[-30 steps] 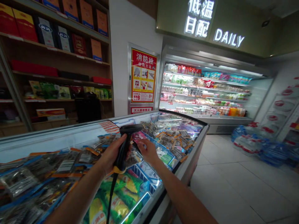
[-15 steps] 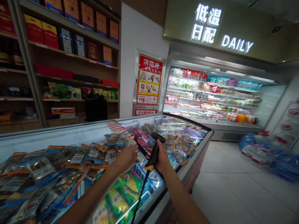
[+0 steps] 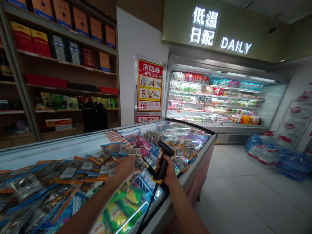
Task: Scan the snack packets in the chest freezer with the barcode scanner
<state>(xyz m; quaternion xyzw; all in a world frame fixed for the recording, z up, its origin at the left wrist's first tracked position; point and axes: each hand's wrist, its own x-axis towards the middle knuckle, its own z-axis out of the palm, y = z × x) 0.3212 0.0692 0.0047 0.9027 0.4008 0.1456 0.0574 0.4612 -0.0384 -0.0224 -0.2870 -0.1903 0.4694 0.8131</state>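
Lying nearest, green bags (image 3: 117, 211) are stored in the freezer (image 3: 195, 162), presumably for cold. Beyond, the left hand (image 3: 125, 167) is placed over packets (image 3: 94, 164); whether anything is pinched cannot be told. Near the freezer's right edge, the scanner (image 3: 163, 165) is held tilted, its handle wrapped by the right hand (image 3: 170, 170), likely for steadiness.

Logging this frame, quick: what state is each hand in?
Left hand: over the packets; grip cannot be told.
Right hand: closed, holding the black scanner.

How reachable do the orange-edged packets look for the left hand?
Likely yes: the left hand is close to the orange-edged packets, with nothing visible between; the right hand holds the black scanner.
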